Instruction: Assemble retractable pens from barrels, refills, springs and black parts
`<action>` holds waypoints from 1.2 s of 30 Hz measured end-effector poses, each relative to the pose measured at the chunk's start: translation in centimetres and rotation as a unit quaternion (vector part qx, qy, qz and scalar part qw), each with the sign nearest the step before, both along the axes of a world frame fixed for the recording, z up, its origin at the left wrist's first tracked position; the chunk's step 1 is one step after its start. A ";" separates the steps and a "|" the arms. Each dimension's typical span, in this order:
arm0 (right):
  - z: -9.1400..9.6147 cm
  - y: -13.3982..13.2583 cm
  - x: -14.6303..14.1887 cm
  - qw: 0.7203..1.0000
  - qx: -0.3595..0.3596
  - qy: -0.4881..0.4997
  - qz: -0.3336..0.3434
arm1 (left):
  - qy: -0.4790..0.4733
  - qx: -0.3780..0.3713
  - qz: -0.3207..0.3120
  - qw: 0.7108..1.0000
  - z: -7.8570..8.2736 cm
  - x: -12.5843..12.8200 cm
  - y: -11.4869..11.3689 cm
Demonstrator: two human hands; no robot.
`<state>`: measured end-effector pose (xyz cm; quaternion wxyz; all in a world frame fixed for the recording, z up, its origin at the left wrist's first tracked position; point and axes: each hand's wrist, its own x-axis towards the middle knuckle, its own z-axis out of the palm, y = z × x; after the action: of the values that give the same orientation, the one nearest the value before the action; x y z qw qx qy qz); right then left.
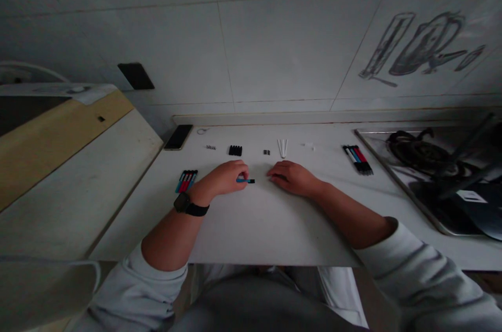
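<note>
My left hand [227,177], with a black watch on its wrist, pinches a short blue pen part [243,180]. Its black end points right, just above the white table. My right hand [292,177] rests on the tabletop to the right of it, fingers loosely bent and a little apart, with nothing visible in them. Beyond the hands lie several black pieces [235,150], some tiny dark pieces [266,152], thin white sticks [283,148] and small spring-like parts [210,147]. Beside my left wrist is a row of blue and red pen parts [186,181].
Several coloured pens [357,159] lie at the right, near a gas stove [423,154]. A phone [178,137] and a small ring [203,131] are at the back left. Tiny white bits [308,145] lie near the tiled wall [274,49]. A large pale box-like unit [98,164] borders the left.
</note>
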<state>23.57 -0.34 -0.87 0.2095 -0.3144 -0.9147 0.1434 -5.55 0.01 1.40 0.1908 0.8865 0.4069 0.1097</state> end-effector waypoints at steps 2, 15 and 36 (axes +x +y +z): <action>0.0 -0.2 -0.2 1.000 -0.002 0.001 -0.025 | -0.025 0.025 -0.005 0.999 0.0 1.0 -0.2; 0.6 -0.8 -2.3 0.984 -0.032 0.145 -0.096 | -0.364 -0.047 0.083 0.927 -0.6 4.3 -0.5; 0.1 6.7 11.2 0.877 0.010 -0.024 -0.480 | -0.508 -0.259 0.192 0.799 -2.8 5.7 1.4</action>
<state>34.77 6.38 -0.82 0.2340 -0.7161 -0.6576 0.0088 0.13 1.45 -1.37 0.5679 0.5244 0.4270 0.4692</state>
